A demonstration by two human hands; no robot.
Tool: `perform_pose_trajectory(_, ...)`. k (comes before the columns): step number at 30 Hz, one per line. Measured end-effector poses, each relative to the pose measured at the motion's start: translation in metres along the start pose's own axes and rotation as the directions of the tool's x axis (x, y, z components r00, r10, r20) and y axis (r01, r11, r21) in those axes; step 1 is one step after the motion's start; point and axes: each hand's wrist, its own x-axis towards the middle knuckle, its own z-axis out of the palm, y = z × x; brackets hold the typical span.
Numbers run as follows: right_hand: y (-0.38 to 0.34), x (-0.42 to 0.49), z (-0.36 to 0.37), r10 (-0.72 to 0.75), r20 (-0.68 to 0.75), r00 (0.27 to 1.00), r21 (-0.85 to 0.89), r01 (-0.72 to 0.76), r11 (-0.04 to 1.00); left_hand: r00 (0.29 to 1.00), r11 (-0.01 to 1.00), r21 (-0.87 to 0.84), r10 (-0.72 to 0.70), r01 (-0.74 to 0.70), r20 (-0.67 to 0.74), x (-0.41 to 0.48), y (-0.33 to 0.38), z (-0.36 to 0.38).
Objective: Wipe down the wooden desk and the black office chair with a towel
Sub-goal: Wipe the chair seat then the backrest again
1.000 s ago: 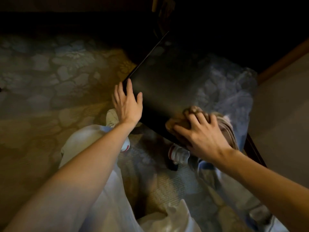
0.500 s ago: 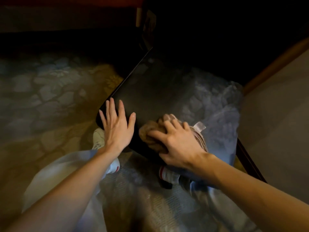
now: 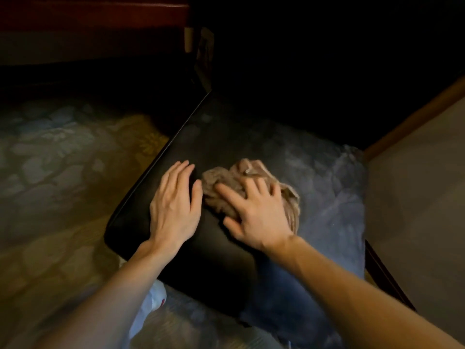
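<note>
Black chair seat (image 3: pixel 201 157): left hand (image 3: pixel 176 205) flat, fingers spread, prob. steadying seat. Right hand (image 3: pixel 256 212) just beside, palm pressing bunched towel (image 3: pixel 251 182) onto seat for wiping.

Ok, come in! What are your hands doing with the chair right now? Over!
Left hand flat on the black chair seat, bracing. Right hand pressing the towel onto the seat. Nothing in the way.

Bare forearms (image 3: pixel 339 280); white clothing (image 3: pixel 151 303) below.
</note>
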Motion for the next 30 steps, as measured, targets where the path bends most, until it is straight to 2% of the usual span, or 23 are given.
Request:
perform_pose_trajectory(2, 0.033, 0.026, -0.003, 0.134, -0.015, 0.991, -0.027, -0.135, 0.991, 1.000, 1.000, 0.023, 0.015, -0.015, 0.006, 0.001, -0.001, 0.002)
perform_pose_trajectory(4, 0.068, 0.057, -0.008, 0.247, 0.028, 0.969, -0.065, -0.245, 0.967, 1.000, 0.999, 0.044, 0.017, -0.018, 0.022, 0.004, -0.003, 0.003)
perform_pose_trajectory(6, 0.097, 0.084, -0.017, 0.256, 0.014, 0.967, -0.087, -0.254, 0.963, 0.999, 0.998, 0.063, 0.013, -0.015, 0.040, 0.006, -0.005, 0.001)
perform_pose_trajectory(10, 0.133, 0.130, -0.032, 0.225, -0.188, 0.956, -0.047, -0.238, 0.970, 0.998, 0.996, 0.090, 0.002, -0.008, 0.066, 0.014, -0.006, -0.001)
perform_pose_trajectory(11, 0.141, 0.137, -0.031, 0.231, -0.177, 0.957, -0.061, -0.245, 0.968, 0.998, 0.995, 0.097, 0.010, -0.016, 0.063, 0.014, -0.007, -0.001)
perform_pose_trajectory(13, 0.156, 0.147, -0.019, 0.263, -0.046, 0.964, -0.090, -0.266, 0.960, 0.998, 0.994, 0.108, 0.018, -0.024, 0.061, 0.015, -0.008, 0.000)
perform_pose_trajectory(15, 0.165, 0.146, -0.001, 0.330, 0.056, 0.942, -0.032, -0.329, 0.944, 0.998, 0.994, 0.105, 0.026, -0.032, 0.056, 0.017, -0.009, 0.000)
perform_pose_trajectory(16, 0.167, 0.145, 0.004, 0.356, 0.050, 0.933, 0.020, -0.357, 0.934, 0.998, 0.994, 0.101, 0.030, -0.036, 0.052, 0.017, -0.010, 0.000)
perform_pose_trajectory(18, 0.163, 0.143, 0.006, 0.373, 0.014, 0.928, 0.084, -0.373, 0.924, 0.998, 0.995, 0.096, 0.037, -0.041, 0.047, 0.017, -0.009, 0.001)
perform_pose_trajectory(22, 0.132, 0.123, -0.004, 0.333, 0.008, 0.943, 0.093, -0.332, 0.939, 0.999, 0.994, 0.108, 0.031, -0.034, 0.025, 0.017, -0.003, 0.002)
perform_pose_trajectory(30, -0.002, 0.005, -0.004, 0.158, 0.062, 0.985, 0.287, -0.169, 0.943, 0.995, 0.993, 0.082, 0.090, -0.088, -0.033, 0.006, -0.003, 0.001)
